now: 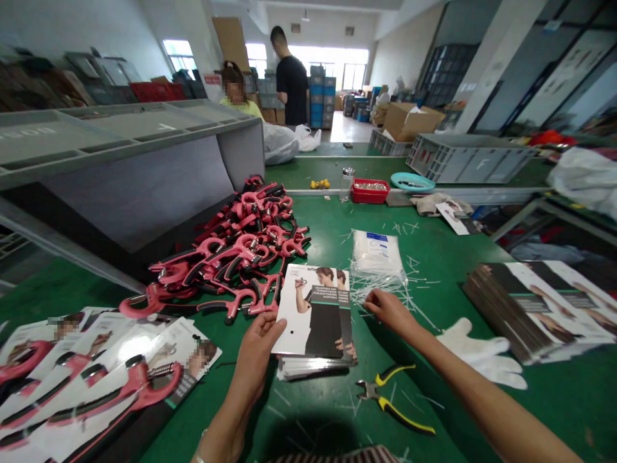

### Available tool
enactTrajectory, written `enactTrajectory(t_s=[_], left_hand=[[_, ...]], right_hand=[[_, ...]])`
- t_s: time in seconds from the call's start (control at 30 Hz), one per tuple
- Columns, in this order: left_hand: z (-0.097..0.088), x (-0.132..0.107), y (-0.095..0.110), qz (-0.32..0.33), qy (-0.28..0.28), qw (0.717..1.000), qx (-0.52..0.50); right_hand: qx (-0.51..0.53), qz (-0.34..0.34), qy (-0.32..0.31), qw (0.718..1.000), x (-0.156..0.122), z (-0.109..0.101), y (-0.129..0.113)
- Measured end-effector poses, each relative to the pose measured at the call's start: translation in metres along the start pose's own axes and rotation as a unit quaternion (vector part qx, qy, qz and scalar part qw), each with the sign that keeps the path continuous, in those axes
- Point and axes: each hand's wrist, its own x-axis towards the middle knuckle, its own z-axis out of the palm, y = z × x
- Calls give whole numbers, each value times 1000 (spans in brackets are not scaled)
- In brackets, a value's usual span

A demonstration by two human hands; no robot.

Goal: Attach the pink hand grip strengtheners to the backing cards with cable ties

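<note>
My left hand grips the left edge of a printed hand-grip packaging card, thumb on its face. That card lies on top of a small stack of like cards. To the right, my right hand is closed in a pinch at the loose white cable ties; what sits between its fingertips is hidden. A clear bag of cable ties lies just beyond. Yellow-and-black cutting pliers rest in front of the stack. Behind my left hand is a heap of red-and-black hand grips.
Cards with grips mounted lie at left, under a tipped grey crate. On the right are a tall card stack and a white glove. A red tray and glass jar stand behind. Two people are beyond.
</note>
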Motion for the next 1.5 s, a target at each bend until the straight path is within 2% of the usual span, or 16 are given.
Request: enactTrajectory(t_s=[0.1, 0.2, 0.27, 0.4, 0.57, 0.63, 0.7, 0.77, 0.83, 0.93, 1.03, 1.17, 1.23, 1.3, 1.4, 1.5], left_hand=[[5, -1, 0, -1, 5, 1000, -2], [10, -3, 3, -7, 16, 1000, 8], [11, -4, 4, -12, 20, 1000, 11], [9, -3, 1, -19, 8, 1000, 5], [5, -1, -4, -19, -9, 1000, -8], [5, -1, -5, -22, -10, 1000, -11], [6, -1, -6, -24, -4, 1000, -9], [5, -1, -7, -23, -1, 1000, -8], [2, -1, -7, -11, 3, 1000, -12], [-7, -2, -6, 18, 18, 1000, -15], [-19, -6, -4, 37, 50, 998, -12], [-34, -11, -9, 39, 60, 997, -24], [-41, -12, -14, 39, 61, 997, -27], [-48, -12, -17, 38, 68, 997, -27], [-57, -12, -20, 37, 70, 996, -36], [-63, -11, -26, 34, 67, 992, -103]], right_hand=[[-47, 5, 31, 998, 14, 14, -11], [-71, 13, 22, 997, 29, 23, -16], [-70, 8, 8, 997, 36, 21, -16], [-33, -7, 5, 999, 37, -2, -11], [70, -2, 1, 998, 15, -35, -7], [179, -1, -17, 984, 3, -41, -12], [305, -5, -42, 952, -6, -43, -20], [386, -15, -65, 920, -12, -43, -30], [422, -32, -86, 902, -15, -43, -42], [430, -55, -115, 894, -13, -41, -61], [429, -82, -91, 895, -12, -38, -84], [432, -152, -8, 889, -11, -22, -128], [419, -191, 13, 888, -10, -4, -151], [369, -226, 19, 902, -9, 19, -169], [273, -269, 16, 924, -4, 52, -179], [237, -287, 29, 928, 2, 73, -173]])
